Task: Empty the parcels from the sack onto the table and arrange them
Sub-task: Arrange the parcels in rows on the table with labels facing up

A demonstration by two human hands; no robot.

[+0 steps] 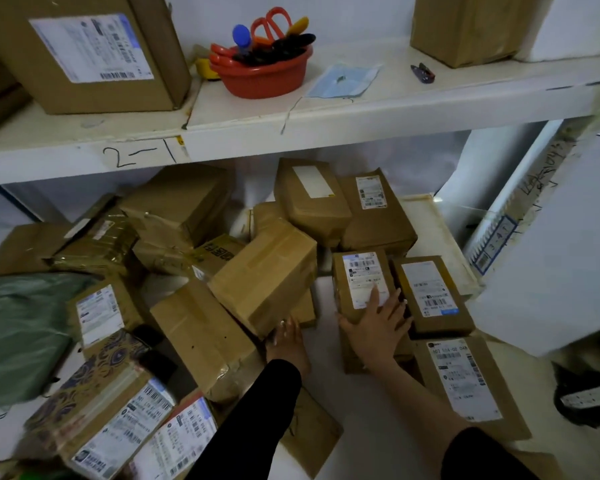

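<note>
Several brown cardboard parcels lie jumbled on the white table (329,306) under a shelf. My right hand (374,327) lies flat, fingers spread, on a small labelled parcel (361,282) right of centre. Beside it on the right sits another labelled parcel (430,296), and a flat one (465,382) lies nearer to me. My left hand (288,341) touches the lower corner of a tilted plain box (267,278) in the middle. A green sack (18,334) lies crumpled at the left. A patterned parcel (97,407) sits at the front left.
Above, the white shelf (291,133) marked "2-1" holds a large box (84,50), a red bowl of scissors (264,67), a blue face mask (343,81) and another box (471,26). A white upright post (534,202) stands at the right. A black bag (586,396) sits lower right.
</note>
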